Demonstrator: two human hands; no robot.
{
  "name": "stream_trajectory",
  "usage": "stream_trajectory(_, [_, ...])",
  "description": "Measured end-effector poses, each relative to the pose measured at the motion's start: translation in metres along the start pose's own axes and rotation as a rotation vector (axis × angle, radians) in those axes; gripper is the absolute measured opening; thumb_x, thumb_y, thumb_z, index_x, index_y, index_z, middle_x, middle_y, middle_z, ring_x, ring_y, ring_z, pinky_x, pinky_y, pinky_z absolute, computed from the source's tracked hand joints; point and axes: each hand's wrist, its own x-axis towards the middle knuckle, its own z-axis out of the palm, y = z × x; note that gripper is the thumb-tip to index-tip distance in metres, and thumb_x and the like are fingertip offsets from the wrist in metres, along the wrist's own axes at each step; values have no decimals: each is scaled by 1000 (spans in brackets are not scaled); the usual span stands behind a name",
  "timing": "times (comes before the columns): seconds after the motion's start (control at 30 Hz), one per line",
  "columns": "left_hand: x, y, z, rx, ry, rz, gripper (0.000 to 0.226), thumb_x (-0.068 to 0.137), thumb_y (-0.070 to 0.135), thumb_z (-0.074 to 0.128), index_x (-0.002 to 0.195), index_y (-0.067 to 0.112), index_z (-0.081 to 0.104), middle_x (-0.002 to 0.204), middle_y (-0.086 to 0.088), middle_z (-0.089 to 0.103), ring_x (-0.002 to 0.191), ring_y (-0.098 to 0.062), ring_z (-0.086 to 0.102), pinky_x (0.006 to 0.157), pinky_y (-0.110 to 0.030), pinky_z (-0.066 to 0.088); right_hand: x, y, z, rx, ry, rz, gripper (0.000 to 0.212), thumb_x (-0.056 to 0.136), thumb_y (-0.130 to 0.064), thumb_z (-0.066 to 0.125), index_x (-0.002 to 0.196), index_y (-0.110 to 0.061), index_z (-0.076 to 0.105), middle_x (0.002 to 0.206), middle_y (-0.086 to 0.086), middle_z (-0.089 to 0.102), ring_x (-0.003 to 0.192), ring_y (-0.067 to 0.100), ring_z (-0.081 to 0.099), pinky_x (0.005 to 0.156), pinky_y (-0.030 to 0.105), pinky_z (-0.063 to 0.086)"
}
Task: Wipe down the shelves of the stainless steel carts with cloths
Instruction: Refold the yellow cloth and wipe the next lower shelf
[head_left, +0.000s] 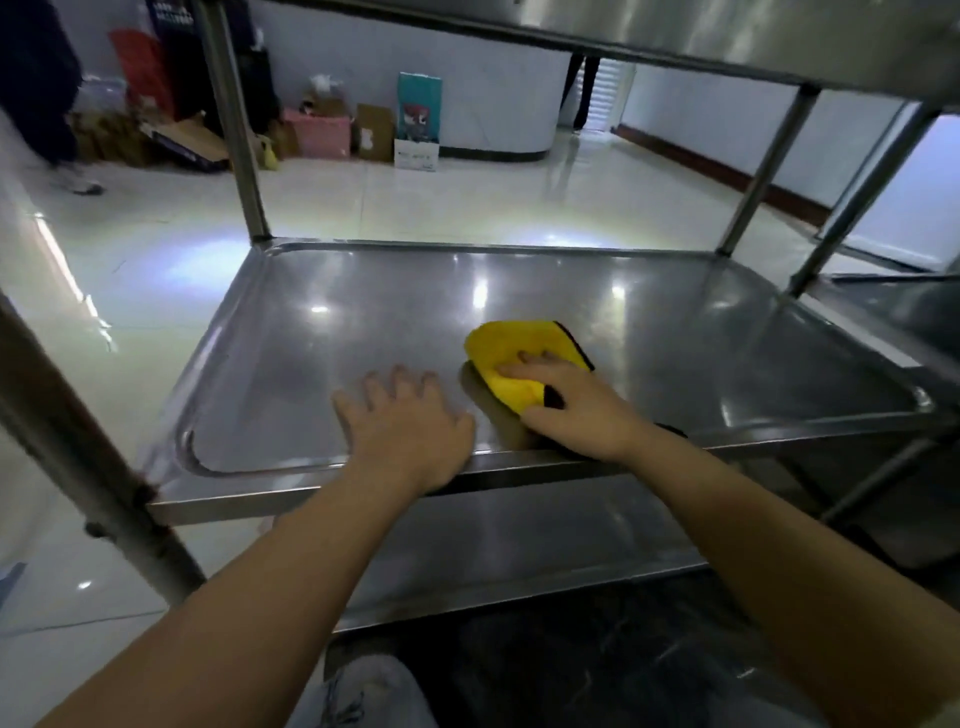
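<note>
A stainless steel cart's middle shelf (649, 332) spreads out in front of me, shiny with light spots. A folded yellow cloth (519, 345) with a dark edge lies on it, right of centre near the front rim. My right hand (571, 405) presses on the cloth's near part, fingers laid over it and thumb at its side. My left hand (410, 421) rests flat on the bare shelf just left of the cloth, fingers spread. A lower shelf (519, 545) shows beneath, and the top shelf (675, 31) hangs overhead.
Cart posts rise at the back left (234, 130), back right (769, 166) and near left (78, 441). A second steel cart (893, 306) stands to the right. Boxes and bags (363, 130) line the far wall; a person's legs (47, 104) stand at the far left.
</note>
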Motion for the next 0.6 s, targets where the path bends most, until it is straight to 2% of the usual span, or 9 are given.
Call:
stream_trajectory(0.13, [12, -1, 9, 2, 55, 46, 71, 90, 68, 16, 150, 30, 13, 162, -6, 4, 146, -38, 2, 110, -67, 3, -44, 67, -45, 9, 162, 260, 49, 89, -34, 57, 133, -48, 42, 154, -8, 30, 145, 15, 18, 114, 55, 17])
stream_trajectory(0.23, [20, 0, 11, -8, 54, 64, 70, 89, 69, 15, 149, 33, 14, 162, -7, 2, 146, -39, 1, 110, -69, 4, -70, 105, -63, -4, 364, 452, 45, 89, -37, 56, 134, -40, 48, 149, 0, 39, 137, 23, 34, 110, 54, 26])
stream_trajectory(0.33, [28, -4, 12, -17, 68, 74, 70, 88, 71, 14, 148, 34, 15, 162, -6, 3, 147, -39, 1, 110, -69, 1, -61, 108, -54, -107, 496, 501, 42, 86, -39, 56, 128, -38, 54, 137, 3, 51, 128, 26, 42, 109, 59, 25])
stream_trajectory(0.4, [35, -14, 13, -12, 75, 72, 73, 86, 73, 12, 147, 34, 17, 162, -6, 5, 146, -38, 3, 110, -70, 2, -47, 99, -44, -148, 525, 533, 41, 84, -40, 54, 125, -40, 56, 133, 2, 54, 128, 26, 42, 108, 61, 22])
stream_trajectory(0.5, [48, -34, 12, -7, 75, 74, 75, 83, 75, 10, 143, 32, 22, 160, -6, 13, 145, -38, 10, 110, -70, 7, -29, 87, -35, -134, 505, 505, 47, 79, -45, 49, 126, -40, 54, 133, 2, 55, 127, 27, 43, 104, 60, 31])
stream_trajectory(0.6, [60, -51, 10, 19, 79, 42, 73, 83, 75, 14, 138, 28, 29, 156, -7, 22, 142, -38, 19, 108, -69, 17, -12, 79, -27, -157, 462, 466, 45, 82, -44, 50, 127, -41, 52, 133, -1, 54, 130, 25, 41, 105, 58, 31])
